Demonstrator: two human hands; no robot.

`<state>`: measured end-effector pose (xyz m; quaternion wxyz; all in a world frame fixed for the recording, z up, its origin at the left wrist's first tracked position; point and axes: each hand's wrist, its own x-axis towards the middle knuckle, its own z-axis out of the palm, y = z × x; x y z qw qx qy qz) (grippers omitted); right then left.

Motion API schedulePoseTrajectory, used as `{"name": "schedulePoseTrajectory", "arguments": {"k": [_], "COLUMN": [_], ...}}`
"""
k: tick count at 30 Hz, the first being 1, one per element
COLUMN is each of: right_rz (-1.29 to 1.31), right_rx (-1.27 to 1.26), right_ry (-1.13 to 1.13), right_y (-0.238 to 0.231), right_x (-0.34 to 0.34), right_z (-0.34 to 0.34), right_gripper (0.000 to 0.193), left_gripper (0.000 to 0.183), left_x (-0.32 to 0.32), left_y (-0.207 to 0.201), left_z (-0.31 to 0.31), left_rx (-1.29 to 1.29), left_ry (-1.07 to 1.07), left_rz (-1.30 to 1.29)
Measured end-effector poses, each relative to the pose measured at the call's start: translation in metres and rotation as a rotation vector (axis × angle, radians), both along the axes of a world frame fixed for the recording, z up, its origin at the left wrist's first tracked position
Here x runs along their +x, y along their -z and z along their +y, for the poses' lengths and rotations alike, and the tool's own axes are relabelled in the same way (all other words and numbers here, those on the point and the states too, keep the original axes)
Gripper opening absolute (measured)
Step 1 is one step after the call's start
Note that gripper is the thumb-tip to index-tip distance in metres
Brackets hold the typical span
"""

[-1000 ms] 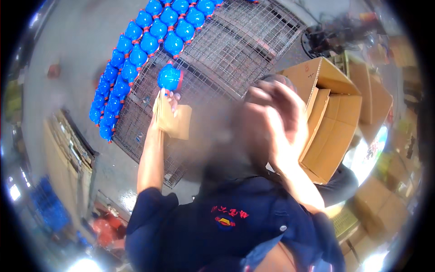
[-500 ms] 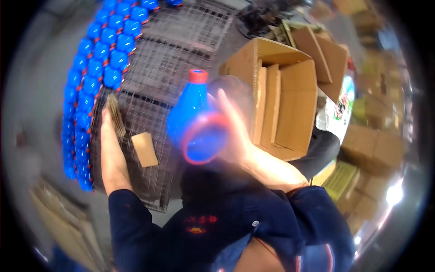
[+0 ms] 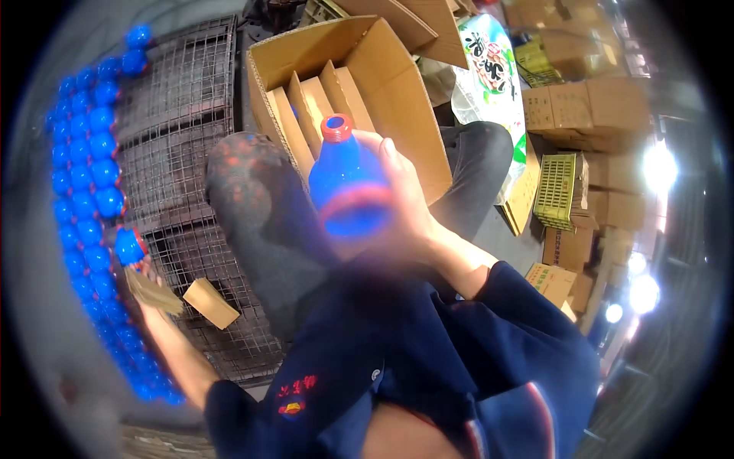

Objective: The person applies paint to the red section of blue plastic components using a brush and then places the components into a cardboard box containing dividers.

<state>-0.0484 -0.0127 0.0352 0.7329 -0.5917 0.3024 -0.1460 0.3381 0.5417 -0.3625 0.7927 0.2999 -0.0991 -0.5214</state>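
My right hand [image 3: 405,183] is wrapped round a blue bottle [image 3: 336,162] with an open, red threaded neck, held up in front of my chest. Below its shoulder is a blurred, red-edged blue part; I cannot tell whether that is the same bottle's base or a second piece. At the left, my left hand [image 3: 147,277] grips a small stack of cardboard pieces [image 3: 155,294]. Its fingertips are against a tilted blue bottle [image 3: 128,247] at the edge of the rows. One loose cardboard piece [image 3: 211,303] lies on the wire mesh beside that hand.
Rows of blue bottles [image 3: 82,180] with red edges line the left of the wire mesh rack [image 3: 180,115]. An open carton [image 3: 413,99] with cardboard dividers stands ahead, between my legs. To the right are a printed plastic bag [image 3: 489,69], a yellow-green crate [image 3: 556,191] and stacked cartons [image 3: 623,107].
The view has swung right. My left hand, still with the cardboard stack, now also touches a tilted bottle. The bottle in my right hand stands nearer the carton in view.
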Motion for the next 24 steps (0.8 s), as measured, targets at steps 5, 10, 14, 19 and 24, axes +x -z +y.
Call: {"name": "schedulePoseTrajectory", "arguments": {"k": [5,10,14,19,24], "right_rz": [-0.003,-0.069,0.244,0.637,0.822], "right_rx": [0.1,0.884,0.188,-0.503,-0.631], "right_ry": [0.183,0.053,-0.265,-0.702,-0.892], "right_y": [0.031,0.024,0.083,0.197,0.24], "right_x": [-0.026,-0.021,-0.002,0.02,0.023], "right_z": [-0.014,-0.039,-0.061,-0.069,-0.038], "right_gripper": [0.053,0.061,0.042,0.047,0.046], "left_gripper": [0.041,0.029,0.026,0.03,0.034], "left_x": [-0.183,-0.251,-0.274,-0.269,-0.259], "left_y": [-0.221,-0.255,-0.316,-0.318,-0.301], "left_z": [-0.142,-0.108,-0.209,-0.232,-0.229], "left_rx": [-0.013,0.61,0.689,0.697,0.576], "left_ry": [-0.248,-0.139,-0.444,-0.207,0.015], "left_rz": [0.106,-0.308,-0.104,-0.222,-0.342]}}
